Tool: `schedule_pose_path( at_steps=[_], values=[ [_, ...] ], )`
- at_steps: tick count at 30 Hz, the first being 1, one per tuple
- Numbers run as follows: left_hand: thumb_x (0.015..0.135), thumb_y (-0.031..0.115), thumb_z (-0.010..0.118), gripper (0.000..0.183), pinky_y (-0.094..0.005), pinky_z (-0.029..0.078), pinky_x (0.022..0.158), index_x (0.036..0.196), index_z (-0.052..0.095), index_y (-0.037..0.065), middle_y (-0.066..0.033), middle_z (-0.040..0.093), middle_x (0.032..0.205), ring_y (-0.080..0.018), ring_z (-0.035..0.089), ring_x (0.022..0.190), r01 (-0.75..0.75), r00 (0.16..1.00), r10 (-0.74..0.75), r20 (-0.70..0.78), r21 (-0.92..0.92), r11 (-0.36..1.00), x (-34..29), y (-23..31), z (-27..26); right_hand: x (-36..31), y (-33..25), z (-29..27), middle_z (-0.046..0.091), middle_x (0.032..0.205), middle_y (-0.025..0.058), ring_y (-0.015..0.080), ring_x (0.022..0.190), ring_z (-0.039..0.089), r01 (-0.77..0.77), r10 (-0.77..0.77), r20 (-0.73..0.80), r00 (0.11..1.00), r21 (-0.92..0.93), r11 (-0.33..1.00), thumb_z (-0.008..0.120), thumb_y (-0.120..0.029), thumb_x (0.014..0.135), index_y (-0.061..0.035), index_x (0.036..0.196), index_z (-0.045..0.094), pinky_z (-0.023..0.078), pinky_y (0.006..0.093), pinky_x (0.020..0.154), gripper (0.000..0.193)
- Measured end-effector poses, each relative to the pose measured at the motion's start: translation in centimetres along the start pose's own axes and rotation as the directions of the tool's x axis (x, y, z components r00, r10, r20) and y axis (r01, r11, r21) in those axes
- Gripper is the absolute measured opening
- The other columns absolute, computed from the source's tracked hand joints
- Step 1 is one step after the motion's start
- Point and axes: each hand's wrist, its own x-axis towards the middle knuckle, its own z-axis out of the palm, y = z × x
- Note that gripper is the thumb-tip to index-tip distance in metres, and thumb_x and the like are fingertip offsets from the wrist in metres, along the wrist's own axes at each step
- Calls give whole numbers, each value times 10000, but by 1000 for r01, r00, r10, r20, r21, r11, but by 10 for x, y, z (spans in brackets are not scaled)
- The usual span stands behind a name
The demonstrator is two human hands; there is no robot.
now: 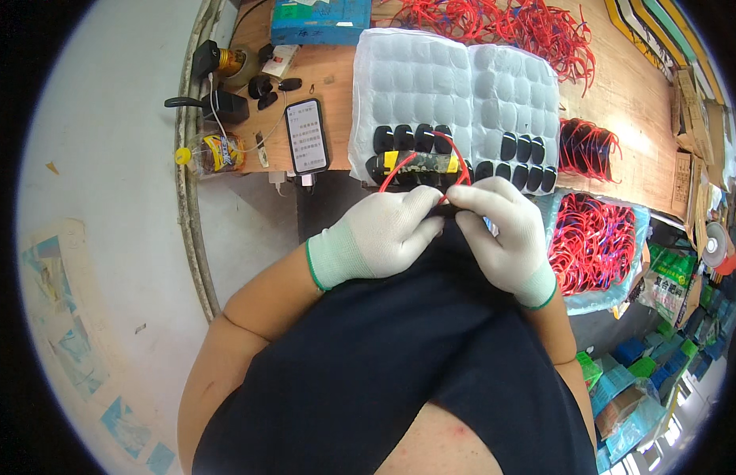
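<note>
Nearest: dark garment (344, 356) on the wearer. From left: yellow-capped bottle (218, 153) and lit phone (306, 136) at the bench (336, 71) edge. Next, white moulded tray (415, 71), black oval pieces (522, 149) in its nearer pockets; yellow-ended patterned strip (422, 163) blocks sight of some. Left hand (392, 233), gloved, pinches small black piece (445, 210) just off the tray's near edge; right hand (502, 229) pinches it too, fingers partly hiding it. Red cord (455, 146) curves above. Right of hands: tub (642, 237) heaped with red cords (593, 245).
</note>
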Motion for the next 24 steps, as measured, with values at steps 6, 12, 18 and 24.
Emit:
schedule_pose_path(
  at_steps=[6, 12, 18, 24],
  values=[
    [1011, 59, 504, 185, -287, 590, 685, 1136, 605, -33, -96, 749, 847, -164, 731, 713, 71, 997, -72, 11, -353, 933, 12, 42, -9, -12, 5, -4, 646, 1024, 74, 113, 847, 621, -331, 507, 80, 858, 841, 428, 681, -96, 967, 15, 1227, 548, 520, 278, 780, 313],
    [1005, 66, 531, 157, -290, 589, 680, 1090, 624, -28, -97, 742, 830, -177, 738, 711, -2, 994, 34, 103, -292, 956, 38, 66, 8, -32, 33, -46, 686, 893, 100, 151, 799, 630, -382, 355, 305, 884, 908, 170, 672, -197, 963, 32, 1021, 655, 498, 293, 776, 237],
    [962, 16, 559, 99, -294, 559, 549, 935, 649, -15, -67, 692, 675, -189, 696, 561, -205, 967, 199, -159, -20, 979, 65, 74, 50, -46, 50, -69, 685, 824, 111, 165, 740, 641, -391, 445, 277, 851, 902, 185, 653, -183, 979, 29, 955, 653, 506, 293, 720, 214],
    [923, 12, 612, 79, -309, 514, 504, 847, 633, 1, -65, 626, 630, -208, 660, 534, -289, 925, 340, -170, 266, 920, 72, 76, 56, -50, 57, -75, 672, 816, 101, 173, 718, 638, -374, 402, 291, 868, 916, 145, 642, -195, 992, 27, 988, 649, 513, 300, 719, 223]
  ],
)
